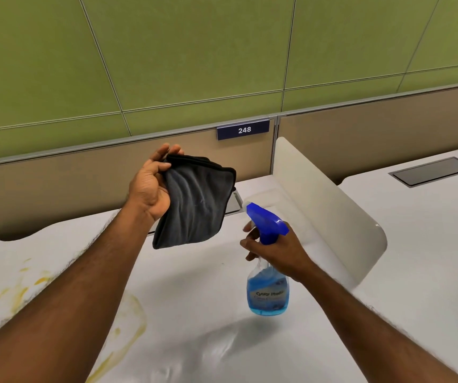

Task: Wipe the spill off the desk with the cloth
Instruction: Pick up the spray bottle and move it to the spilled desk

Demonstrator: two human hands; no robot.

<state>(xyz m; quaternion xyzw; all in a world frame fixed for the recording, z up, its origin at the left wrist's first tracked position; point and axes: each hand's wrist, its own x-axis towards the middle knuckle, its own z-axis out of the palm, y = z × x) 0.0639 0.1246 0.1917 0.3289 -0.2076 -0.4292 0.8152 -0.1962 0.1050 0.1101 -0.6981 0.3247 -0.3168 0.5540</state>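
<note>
My left hand (153, 186) holds a folded dark grey cloth (194, 201) up in the air above the white desk (189, 286). My right hand (277, 250) grips the neck of a spray bottle (267, 293) with a blue trigger head and blue liquid; its nozzle points left toward the cloth. The bottle's base is at or just above the desk; I cannot tell which. A yellow spill (14, 294) is smeared over the desk at the lower left, partly hidden under my left forearm.
A white curved divider (330, 205) stands to the right of the bottle, with another desk and a grey cable hatch (433, 171) beyond it. A beige partition with a sign reading 248 (243, 129) runs along the back under a green wall.
</note>
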